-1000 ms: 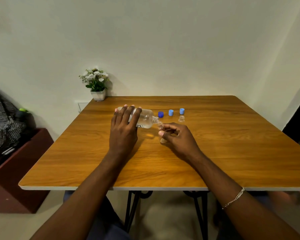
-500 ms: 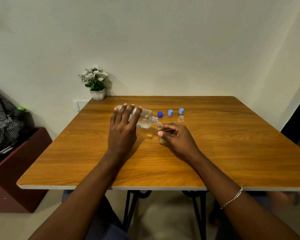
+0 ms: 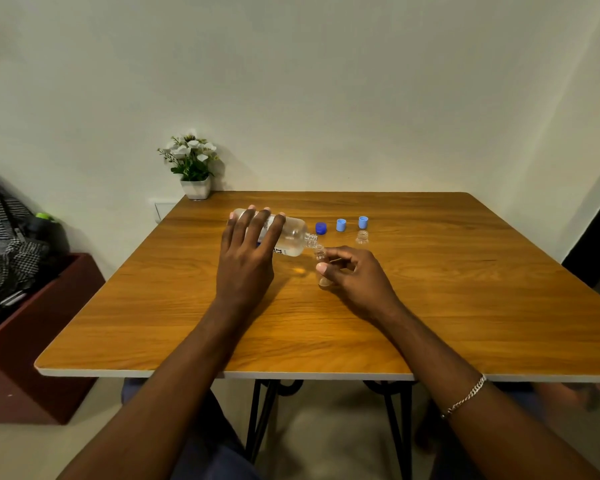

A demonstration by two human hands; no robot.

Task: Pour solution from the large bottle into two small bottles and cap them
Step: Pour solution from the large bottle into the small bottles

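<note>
Large bottle point(image 3: 284, 237): lies sideways, mouth right, over small bottle point(image 3: 321, 263).
Left hand point(image 3: 248, 258): fingers wrapped around it.
Right hand point(image 3: 355, 280): fingers pinch small bottle.

Bare forearms, a silver chain bracelet point(image 3: 464, 397) on the right wrist, blue trousers point(image 3: 215, 452).

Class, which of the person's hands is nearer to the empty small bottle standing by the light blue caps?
Right. The right hand is just in front of that bottle; the left hand is far to its left, holding the large bottle.
</note>
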